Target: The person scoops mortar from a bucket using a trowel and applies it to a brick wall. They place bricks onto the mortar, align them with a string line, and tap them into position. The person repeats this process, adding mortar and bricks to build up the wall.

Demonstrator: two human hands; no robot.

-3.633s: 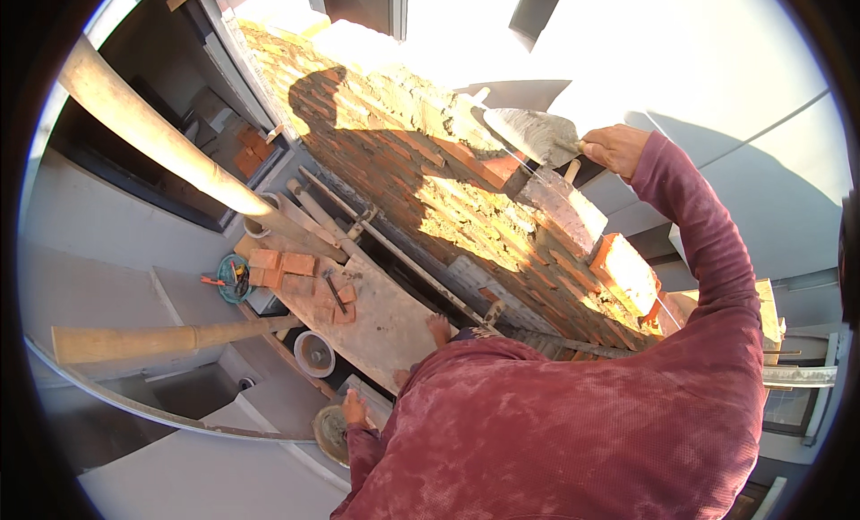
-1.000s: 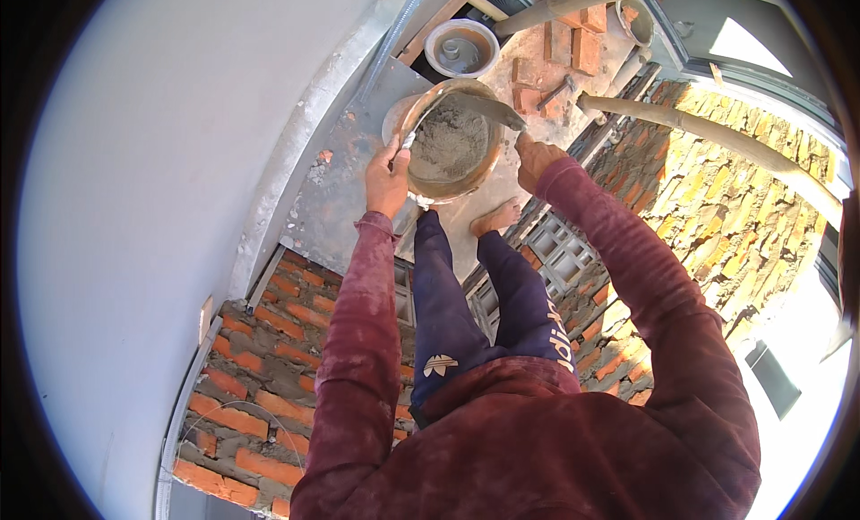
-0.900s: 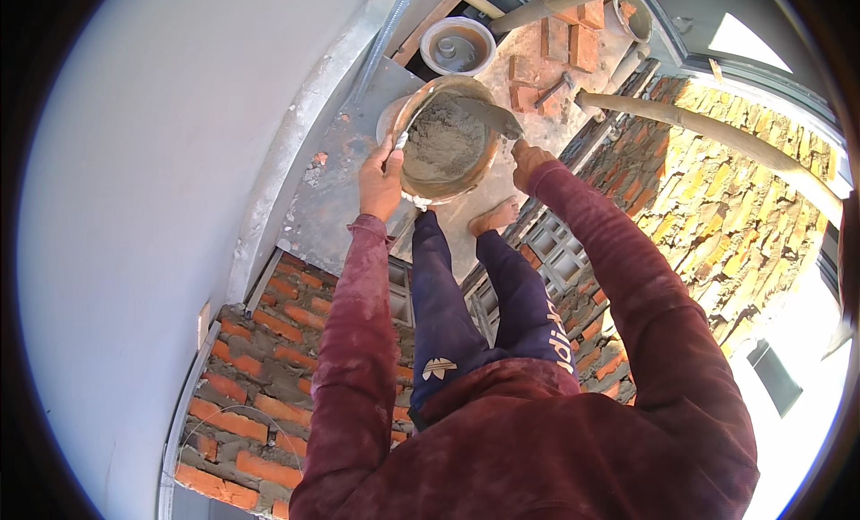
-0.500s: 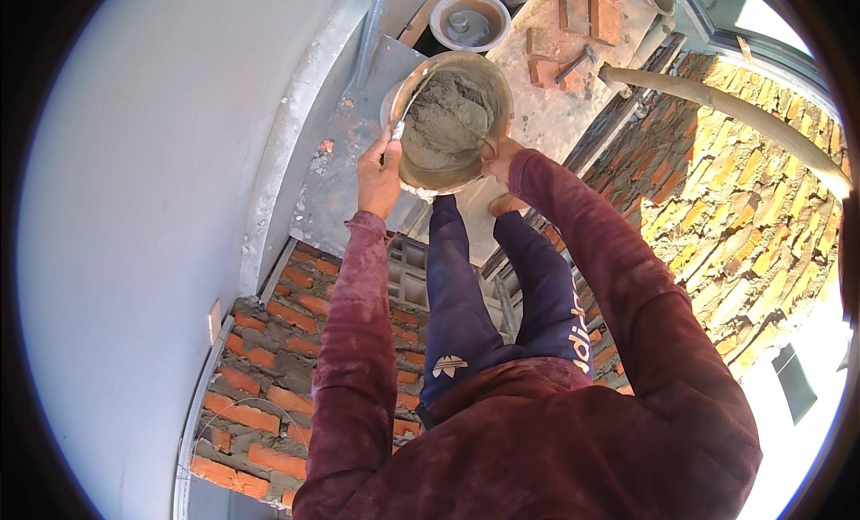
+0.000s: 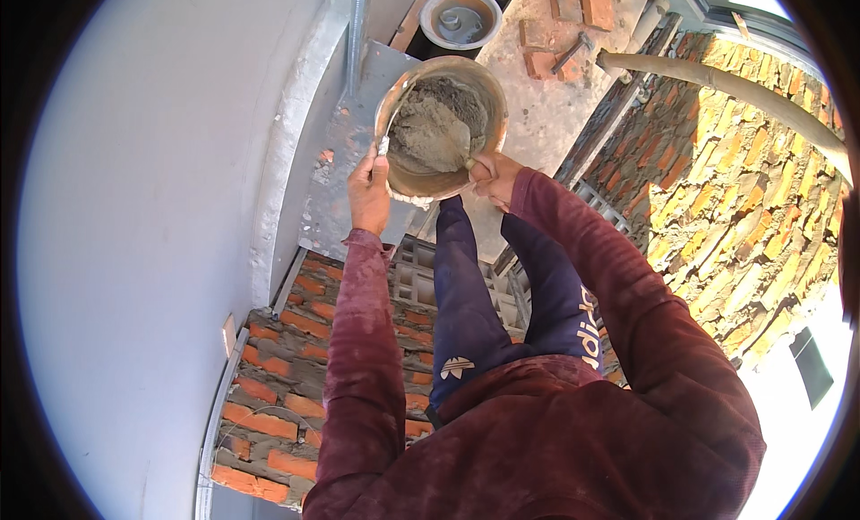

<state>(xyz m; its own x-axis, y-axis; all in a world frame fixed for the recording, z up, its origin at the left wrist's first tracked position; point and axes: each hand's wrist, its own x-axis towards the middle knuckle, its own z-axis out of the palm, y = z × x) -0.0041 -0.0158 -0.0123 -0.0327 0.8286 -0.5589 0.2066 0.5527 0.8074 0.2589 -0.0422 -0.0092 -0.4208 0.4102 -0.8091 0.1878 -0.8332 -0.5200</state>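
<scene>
In the head view, the left arm (image 5: 363,341) is stretched forward almost straight, the grip of the left hand (image 5: 368,196) clamped on the near left rim of the bucket (image 5: 494,108). The right arm (image 5: 618,265) slants inward, and the right hand (image 5: 498,180) is closed around the trowel handle (image 5: 469,163) at the bucket's near right rim, beside grey mortar (image 5: 430,130) inside.

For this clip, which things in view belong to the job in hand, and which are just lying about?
In use:
large bucket, the left hand at its rim
grey mortar inside it
trowel, its handle in the right hand; blade hard to make out

Lying about, untouched:
loose bricks
hammer beside them
white-rimmed tub beyond the bucket
</scene>
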